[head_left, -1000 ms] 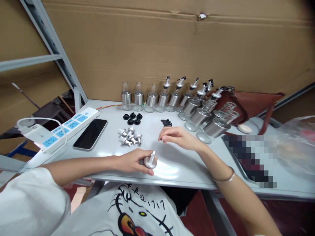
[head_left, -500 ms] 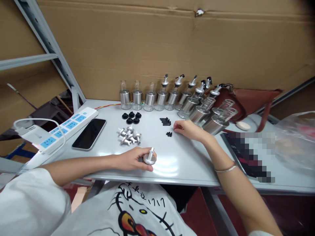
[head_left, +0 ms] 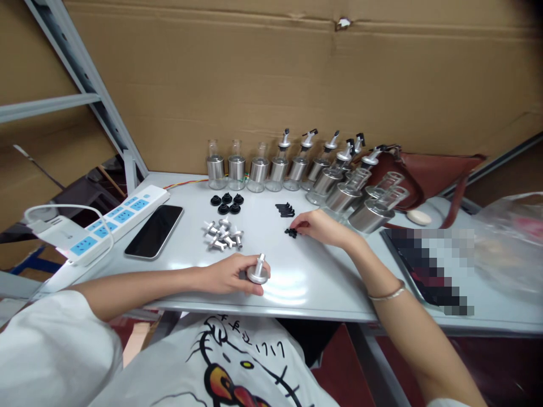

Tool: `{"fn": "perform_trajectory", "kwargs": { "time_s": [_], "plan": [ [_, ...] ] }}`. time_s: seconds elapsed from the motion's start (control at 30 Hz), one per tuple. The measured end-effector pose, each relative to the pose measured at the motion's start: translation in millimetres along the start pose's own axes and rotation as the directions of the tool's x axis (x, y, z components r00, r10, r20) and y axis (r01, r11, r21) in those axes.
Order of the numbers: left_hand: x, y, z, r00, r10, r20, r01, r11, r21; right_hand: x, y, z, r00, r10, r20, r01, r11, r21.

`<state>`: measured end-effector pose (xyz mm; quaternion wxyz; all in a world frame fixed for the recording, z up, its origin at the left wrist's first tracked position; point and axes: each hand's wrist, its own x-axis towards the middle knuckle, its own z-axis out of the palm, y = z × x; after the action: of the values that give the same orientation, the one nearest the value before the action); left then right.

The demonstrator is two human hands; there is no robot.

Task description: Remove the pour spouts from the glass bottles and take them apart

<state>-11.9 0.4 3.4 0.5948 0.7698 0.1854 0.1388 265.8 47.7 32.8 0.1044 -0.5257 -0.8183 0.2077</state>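
Observation:
My left hand (head_left: 231, 275), near the table's front edge, grips a silver bottle pourer (head_left: 258, 272) with its narrow spout pointing up. My right hand (head_left: 318, 227) has its fingertips together at the right side of a pile of tiny black parts (head_left: 290, 232); whatever they pinch is too small to make out. Just behind that pile lie several thin black levers (head_left: 285, 210). A heap of silver pourers (head_left: 223, 234) sits left of the middle, and several round black stoppers (head_left: 227, 202) stand behind it.
Glass bottles with steel sleeves (head_left: 259, 169) line the back, some topped with pourers. A phone (head_left: 155, 232) and a power strip (head_left: 114, 217) occupy the left. To the right are a tablet-like device (head_left: 418, 271), a brown bag (head_left: 441, 169) and a plastic bag (head_left: 509, 243).
My right hand has moved slightly left and down, from beside the tiny black parts to touching them. My left hand keeps the pourer in the same place.

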Motion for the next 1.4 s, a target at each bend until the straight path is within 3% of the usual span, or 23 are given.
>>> {"fn": "perform_trajectory", "kwargs": {
  "time_s": [0.27,0.43,1.03,1.4],
  "plan": [
    [0.0,-0.9,0.6,1.0,0.012,-0.005,-0.012,1.0,-0.018,-4.1,3.6,-2.1,0.996,-0.08,0.043,0.08,0.997,0.012],
    [-0.6,0.9,0.2,0.999,0.037,-0.006,-0.037,0.999,-0.005,-7.3,-0.1,-4.3,0.978,-0.158,0.136,0.152,0.987,0.057],
    [-0.7,-1.4,-0.6,0.999,0.044,0.006,-0.044,0.999,0.007,-1.3,-5.1,3.7,0.987,-0.129,0.097,0.125,0.991,0.046],
    [-0.8,-0.4,0.3,1.0,0.03,0.009,-0.029,0.999,-0.03,-6.9,0.4,-3.1,0.991,-0.076,0.107,0.071,0.996,0.049]
  ]
}}
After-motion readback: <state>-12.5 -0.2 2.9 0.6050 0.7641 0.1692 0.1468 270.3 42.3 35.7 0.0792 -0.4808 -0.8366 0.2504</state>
